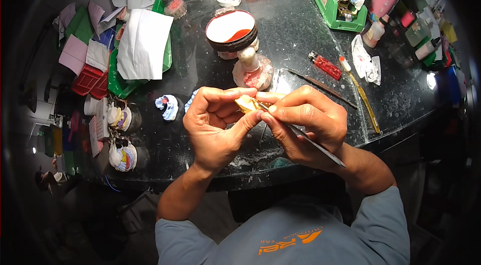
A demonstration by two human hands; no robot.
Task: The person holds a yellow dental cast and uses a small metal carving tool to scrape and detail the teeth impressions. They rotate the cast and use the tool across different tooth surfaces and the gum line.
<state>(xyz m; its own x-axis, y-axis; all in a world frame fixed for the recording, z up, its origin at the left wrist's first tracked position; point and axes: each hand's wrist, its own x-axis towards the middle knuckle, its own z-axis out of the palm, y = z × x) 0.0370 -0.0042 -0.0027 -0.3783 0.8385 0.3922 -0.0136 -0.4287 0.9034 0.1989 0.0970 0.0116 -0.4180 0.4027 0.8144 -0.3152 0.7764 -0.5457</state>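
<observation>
Over the front of the bench, my left hand (pixel 213 127) pinches a small yellow dental piece (pixel 245 103) between thumb and fingers. My right hand (pixel 310 117) grips a slim metal carver (pixel 323 150) like a pen, its tip at the right side of the yellow piece. Both hands meet there, so the tip and part of the piece are covered. Just beyond them stands a squat glass burner (pixel 256 72) with a pale top. A blue-and-white dental cast (pixel 166 107) lies left of my left hand; another blue cast (pixel 191 99) is partly hidden behind it.
Behind the burner is a round dark-rimmed dish (pixel 231 44) with something orange inside. To the right lie a brown rod-like tool (pixel 320 87), a red lighter (pixel 325 66) and a yellow-handled brush (pixel 365 99). Mounted dental casts (pixel 123 157) stand left; a green bin (pixel 328 7) sits far right.
</observation>
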